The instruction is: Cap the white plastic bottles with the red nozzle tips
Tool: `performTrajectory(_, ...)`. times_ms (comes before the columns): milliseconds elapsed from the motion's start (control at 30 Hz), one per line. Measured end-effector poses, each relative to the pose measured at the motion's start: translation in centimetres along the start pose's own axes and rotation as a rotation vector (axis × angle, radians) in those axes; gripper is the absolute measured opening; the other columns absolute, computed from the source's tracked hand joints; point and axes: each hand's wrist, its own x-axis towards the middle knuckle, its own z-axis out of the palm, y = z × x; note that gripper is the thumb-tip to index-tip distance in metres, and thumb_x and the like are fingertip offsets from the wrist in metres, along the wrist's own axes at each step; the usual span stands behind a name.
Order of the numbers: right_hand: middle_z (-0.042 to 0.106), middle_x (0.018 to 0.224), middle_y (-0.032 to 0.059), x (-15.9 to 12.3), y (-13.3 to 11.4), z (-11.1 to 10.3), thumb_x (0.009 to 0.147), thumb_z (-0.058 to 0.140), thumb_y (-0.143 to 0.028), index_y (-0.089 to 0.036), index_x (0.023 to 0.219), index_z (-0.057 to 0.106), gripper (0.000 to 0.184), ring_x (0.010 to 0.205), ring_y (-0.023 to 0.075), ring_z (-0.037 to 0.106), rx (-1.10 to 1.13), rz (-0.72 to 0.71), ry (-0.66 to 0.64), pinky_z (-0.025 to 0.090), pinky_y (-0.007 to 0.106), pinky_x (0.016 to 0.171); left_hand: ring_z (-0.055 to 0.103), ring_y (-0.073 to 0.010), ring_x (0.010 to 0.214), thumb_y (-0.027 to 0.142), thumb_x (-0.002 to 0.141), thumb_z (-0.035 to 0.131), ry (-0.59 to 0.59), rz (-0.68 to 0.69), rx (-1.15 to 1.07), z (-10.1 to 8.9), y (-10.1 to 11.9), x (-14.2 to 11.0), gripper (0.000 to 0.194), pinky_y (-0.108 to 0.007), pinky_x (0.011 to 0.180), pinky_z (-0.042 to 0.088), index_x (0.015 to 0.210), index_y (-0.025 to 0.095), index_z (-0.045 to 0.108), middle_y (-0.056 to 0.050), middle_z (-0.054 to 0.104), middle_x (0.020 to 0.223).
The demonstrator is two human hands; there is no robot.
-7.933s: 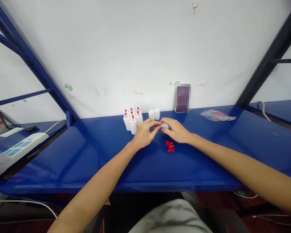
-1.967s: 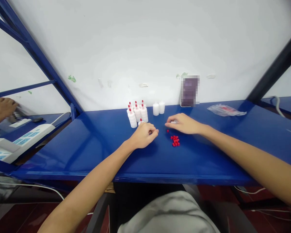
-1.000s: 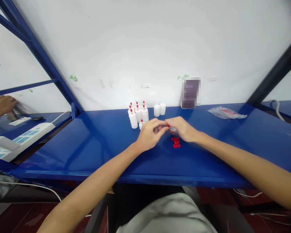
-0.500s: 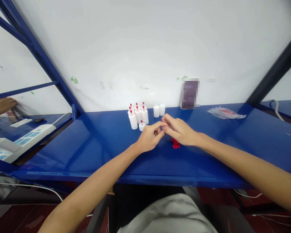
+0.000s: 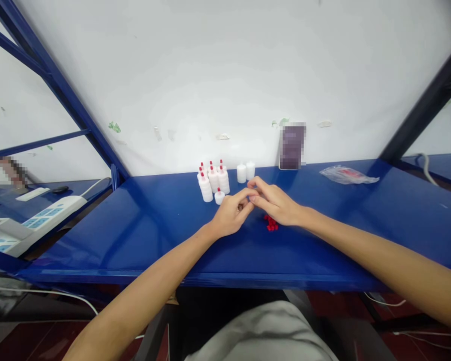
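Note:
Above the blue table, my left hand [image 5: 231,213] and my right hand [image 5: 276,203] meet at the fingertips. Both are closed in a pinch, and whatever they hold is too small or hidden to make out. Under my right hand lies a small pile of red caps [image 5: 272,223]. Several white squeeze bottles [image 5: 206,190] with red tips stand upright in a group beyond my left hand. One low white piece with a red tip [image 5: 219,196] sits just behind that hand. Two white bottles without red tips [image 5: 241,173] stand behind my fingers.
A phone-like dark panel [image 5: 292,146], blurred out, leans on the wall. A clear plastic bag [image 5: 348,175] with something red lies on the blue table [image 5: 361,225] at right. At left are a power strip [image 5: 47,220] and blue frame posts [image 5: 71,100].
My two hands stay joined at the fingertips, almost unmoved. The view has shifted slightly. At the far left, another person's hand has gone out of sight.

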Motion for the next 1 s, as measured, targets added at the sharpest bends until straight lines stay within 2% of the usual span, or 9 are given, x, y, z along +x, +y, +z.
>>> performTrajectory(133,0.050,0.067,-0.0046,-0.1,0.1,0.2,0.092,0.040,-0.037,-0.022,0.103,0.042,0.019,0.057,0.0153,0.045,-0.011,-0.034,0.045,0.031,0.028,0.060,0.035,-0.0058,0.048,0.025,0.096,0.048,0.013,0.033,0.020,0.0,0.1,0.0,0.018,-0.019,0.051,0.029,0.107,0.016,0.058,0.008,0.039,0.058)
performTrajectory(367,0.043,0.058,-0.0066,-0.2,-0.1,0.7,0.081,0.041,-0.026,-0.021,0.097,0.044,0.017,0.049,0.0147,0.041,-0.020,-0.080,0.085,0.029,0.028,0.056,0.036,-0.0049,0.046,0.024,0.094,0.049,-0.010,0.070,0.058,0.2,0.1,-0.2,0.019,-0.018,0.050,0.030,0.108,0.016,0.060,0.008,0.041,0.057)
performTrajectory(500,0.047,0.061,-0.0054,-0.1,-0.2,0.5,0.086,0.043,-0.030,-0.021,0.098,0.045,0.015,0.052,0.0148,0.043,-0.002,-0.052,0.101,0.030,0.028,0.057,0.036,-0.0060,0.046,0.026,0.095,0.048,0.018,0.050,0.076,0.3,0.2,-0.1,0.019,-0.019,0.050,0.029,0.107,0.017,0.058,0.009,0.040,0.055)
performTrajectory(567,0.052,0.064,-0.0046,0.1,0.0,0.3,0.091,0.042,-0.037,-0.021,0.105,0.046,0.021,0.055,0.0152,0.046,0.026,-0.001,0.096,0.032,0.027,0.059,0.035,-0.0067,0.045,0.028,0.095,0.046,0.105,0.002,0.097,-0.3,0.2,0.1,0.018,-0.020,0.049,0.028,0.106,0.018,0.055,0.009,0.040,0.053)
performTrajectory(633,0.053,0.062,-0.0044,0.2,0.6,0.0,0.095,0.039,-0.042,-0.021,0.106,0.049,0.025,0.055,0.0153,0.048,0.019,0.083,0.092,0.032,0.027,0.059,0.036,-0.0073,0.044,0.031,0.095,0.045,0.257,-0.067,0.178,-1.4,0.1,0.2,0.016,-0.020,0.049,0.028,0.102,0.019,0.053,0.009,0.041,0.052)
performTrajectory(733,0.053,0.056,-0.0041,0.3,2.0,-0.5,0.094,0.040,-0.041,-0.020,0.089,0.056,0.027,0.054,0.0149,0.048,-0.073,0.223,0.076,0.032,0.027,0.060,0.041,-0.0082,0.045,0.031,0.090,0.051,0.442,-0.185,0.452,-3.7,-0.3,0.2,0.013,-0.021,0.053,0.032,0.094,0.020,0.056,0.009,0.043,0.050)
performTrajectory(867,0.055,0.055,-0.0021,0.5,3.6,-0.8,0.089,0.044,-0.037,-0.019,0.076,0.061,0.028,0.056,0.0152,0.051,-0.125,0.342,0.066,0.033,0.028,0.062,0.051,-0.0122,0.051,0.033,0.085,0.057,0.429,-0.345,0.762,-5.9,-1.0,0.0,0.016,-0.023,0.058,0.035,0.093,0.021,0.063,0.005,0.053,0.053)
performTrajectory(1000,0.057,0.054,-0.0011,0.6,4.0,-0.7,0.085,0.049,-0.036,-0.018,0.075,0.064,0.026,0.055,0.0159,0.053,-0.115,0.378,0.082,0.034,0.029,0.061,0.061,-0.0189,0.062,0.038,0.087,0.056,0.320,-0.446,0.895,-6.3,-1.5,-0.1,0.022,-0.026,0.060,0.037,0.097,0.023,0.068,-0.001,0.064,0.064)
